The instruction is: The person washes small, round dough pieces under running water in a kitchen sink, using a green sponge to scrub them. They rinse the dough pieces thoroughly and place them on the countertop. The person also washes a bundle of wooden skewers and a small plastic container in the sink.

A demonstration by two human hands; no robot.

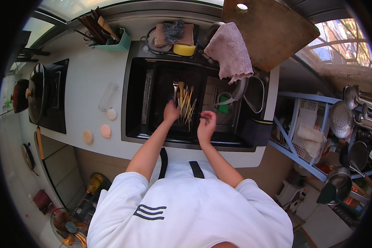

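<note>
Several makeup brushes (187, 102) with pale yellow handles lie in a black tray (197, 76) inside the dark sink. My left hand (172, 110) is at the left edge of the bundle, its fingers closed around something dark, perhaps a brush handle; the picture does not settle it. To the right of the brushes, my right hand (206, 121) is raised over the sink, fingers curled, with a small dark spot by the fingertips that I cannot identify. Round puffs, one white (112, 114), one pink (105, 131) and one beige (87, 136), lie on the counter left of the sink, near a clear container (108, 96).
A pink cloth (231, 51) hangs over the faucet, and a large board (266, 34) leans behind it. Sponges (184, 49) rest behind the sink beside a green utensil holder (119, 42). A green pad (223, 104) lies in the sink's right part. The cooktop (57, 96) is at left.
</note>
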